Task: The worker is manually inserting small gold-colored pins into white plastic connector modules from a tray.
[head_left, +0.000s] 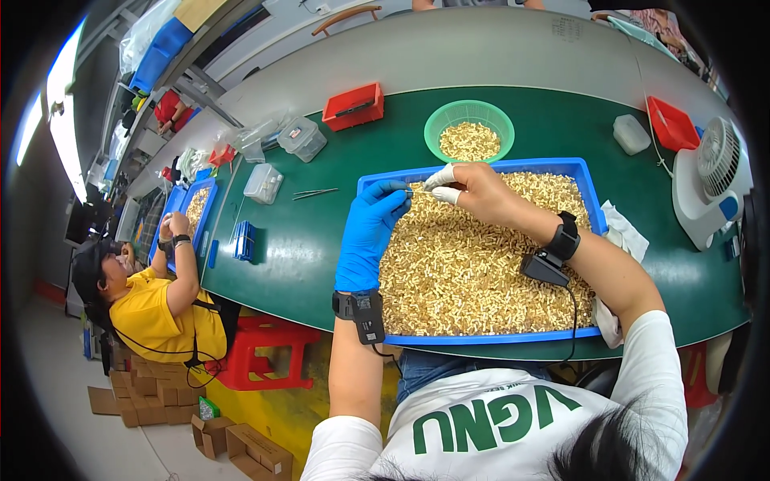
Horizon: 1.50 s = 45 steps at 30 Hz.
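A blue tray [481,339] in front of me holds a thick layer of small gold-coloured metal pieces [481,272]. Over its far left part, my left hand [370,232], in a blue glove, pinches a tiny gold-coloured metal piece [410,192] between its fingertips. My right hand [485,192], with white finger covers on the thumb and index finger, comes in from the right. Its two covered fingertips are bent together close to that piece; what lies between them is too small to make out. Both wrists carry black strapped devices.
Beyond the tray stands a green basket [468,107] of similar pieces. Tweezers [315,193], clear plastic boxes [302,139] and a red bin [353,107] lie to the left. A white cloth [626,231] and a fan [710,184] are at right. A co-worker [172,313] sits left.
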Motion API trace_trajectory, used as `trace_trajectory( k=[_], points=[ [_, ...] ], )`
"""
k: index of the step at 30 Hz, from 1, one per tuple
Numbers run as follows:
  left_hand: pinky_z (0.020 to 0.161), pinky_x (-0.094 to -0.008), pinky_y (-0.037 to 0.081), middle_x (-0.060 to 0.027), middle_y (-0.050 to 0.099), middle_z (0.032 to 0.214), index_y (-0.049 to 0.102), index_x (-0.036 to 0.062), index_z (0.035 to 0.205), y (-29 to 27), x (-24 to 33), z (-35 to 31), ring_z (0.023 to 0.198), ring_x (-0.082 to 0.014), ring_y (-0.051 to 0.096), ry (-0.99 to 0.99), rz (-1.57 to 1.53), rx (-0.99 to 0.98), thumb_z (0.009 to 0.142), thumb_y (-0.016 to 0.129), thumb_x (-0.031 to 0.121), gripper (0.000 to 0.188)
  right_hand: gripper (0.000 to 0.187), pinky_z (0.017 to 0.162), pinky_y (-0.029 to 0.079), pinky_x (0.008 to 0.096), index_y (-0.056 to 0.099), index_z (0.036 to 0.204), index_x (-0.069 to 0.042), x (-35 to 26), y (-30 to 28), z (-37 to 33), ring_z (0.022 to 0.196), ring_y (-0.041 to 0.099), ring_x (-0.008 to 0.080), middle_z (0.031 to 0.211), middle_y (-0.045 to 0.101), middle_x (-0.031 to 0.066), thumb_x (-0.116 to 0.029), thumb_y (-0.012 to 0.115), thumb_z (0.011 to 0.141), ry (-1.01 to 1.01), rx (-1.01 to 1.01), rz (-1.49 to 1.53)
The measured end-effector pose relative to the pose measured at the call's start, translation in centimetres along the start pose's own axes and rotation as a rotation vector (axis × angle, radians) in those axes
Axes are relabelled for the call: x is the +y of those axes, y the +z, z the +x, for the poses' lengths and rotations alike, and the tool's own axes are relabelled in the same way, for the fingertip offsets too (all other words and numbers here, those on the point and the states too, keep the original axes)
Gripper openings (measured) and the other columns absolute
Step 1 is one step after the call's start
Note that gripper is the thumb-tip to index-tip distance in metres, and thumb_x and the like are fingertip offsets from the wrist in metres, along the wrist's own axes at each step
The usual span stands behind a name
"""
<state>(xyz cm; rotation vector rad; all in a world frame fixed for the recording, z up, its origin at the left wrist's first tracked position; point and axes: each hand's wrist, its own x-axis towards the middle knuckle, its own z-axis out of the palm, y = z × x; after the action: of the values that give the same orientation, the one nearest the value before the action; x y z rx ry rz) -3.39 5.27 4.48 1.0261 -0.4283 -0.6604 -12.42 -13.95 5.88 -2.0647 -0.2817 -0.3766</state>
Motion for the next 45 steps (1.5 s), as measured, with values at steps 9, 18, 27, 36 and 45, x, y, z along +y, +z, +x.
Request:
trace_trajectory(
  k=[9, 18, 27, 36, 45],
  points=[
    [0.078, -0.0251, 0.046, -0.0059, 0.061, 0.089, 0.06, 0.0006, 0.096, 1.6, -0.5, 0.0, 0.081, -0.0135, 0.057, 0.107, 0.457, 0.019, 0.077, 0.063, 0.002, 0.019, 0.022, 0.066, 0.048, 0.0276, 0.06, 0.102, 0.0, -0.7, 0.5, -0.1, 0.077, 0.059, 0.0141, 0.086, 0.064, 0.0089, -0.011, 0.061, 0.083, -0.06, 0.044, -0.131],
    [0.078, -0.0255, 0.047, -0.0075, 0.06, 0.093, 0.054, 0.0001, 0.105, 2.0, -0.5, 0.1, 0.083, -0.0138, 0.057, 0.147, 0.335, 0.063, 0.076, 0.064, 0.001, 0.031, 0.025, 0.067, 0.048, 0.0291, 0.059, 0.105, -0.001, -0.6, 0.7, -0.2, 0.076, 0.06, 0.0157, 0.089, 0.065, 0.0105, -0.013, 0.061, 0.082, 0.034, 0.023, 0.065],
    [0.079, -0.0303, 0.05, -0.0125, 0.059, 0.101, 0.051, -0.0012, 0.105, 3.0, 0.1, -0.2, 0.087, -0.0195, 0.061, 0.029, 0.179, 0.044, 0.081, 0.058, 0.002, 0.025, 0.023, 0.064, 0.048, 0.0297, 0.06, 0.102, -0.001, 0.5, 0.2, 0.1, 0.074, 0.063, 0.0194, 0.088, 0.066, 0.013, -0.011, 0.061, 0.081, -0.056, 0.073, -0.061],
    [0.074, -0.028, 0.05, -0.0104, 0.062, 0.092, 0.057, -0.001, 0.095, 2.8, -0.2, -0.3, 0.083, -0.0178, 0.061, 0.084, 0.27, 0.104, 0.081, 0.06, 0.006, 0.017, 0.02, 0.062, 0.048, 0.0322, 0.062, 0.097, -0.001, 0.2, 0.4, 0.1, 0.072, 0.063, 0.0222, 0.084, 0.065, 0.014, -0.012, 0.063, 0.08, -0.059, 0.061, -0.075],
    [0.069, -0.0241, 0.043, -0.002, 0.061, 0.084, 0.063, 0.0033, 0.085, 2.4, -0.8, -0.1, 0.072, -0.0096, 0.053, 0.134, 0.424, 0.088, 0.079, 0.064, 0.008, 0.008, 0.017, 0.058, 0.046, 0.0261, 0.065, 0.089, -0.001, -0.3, -0.5, 0.4, 0.064, 0.058, 0.0082, 0.072, 0.064, 0.0045, -0.017, 0.063, 0.082, 0.28, -0.059, 0.234]
  ],
)
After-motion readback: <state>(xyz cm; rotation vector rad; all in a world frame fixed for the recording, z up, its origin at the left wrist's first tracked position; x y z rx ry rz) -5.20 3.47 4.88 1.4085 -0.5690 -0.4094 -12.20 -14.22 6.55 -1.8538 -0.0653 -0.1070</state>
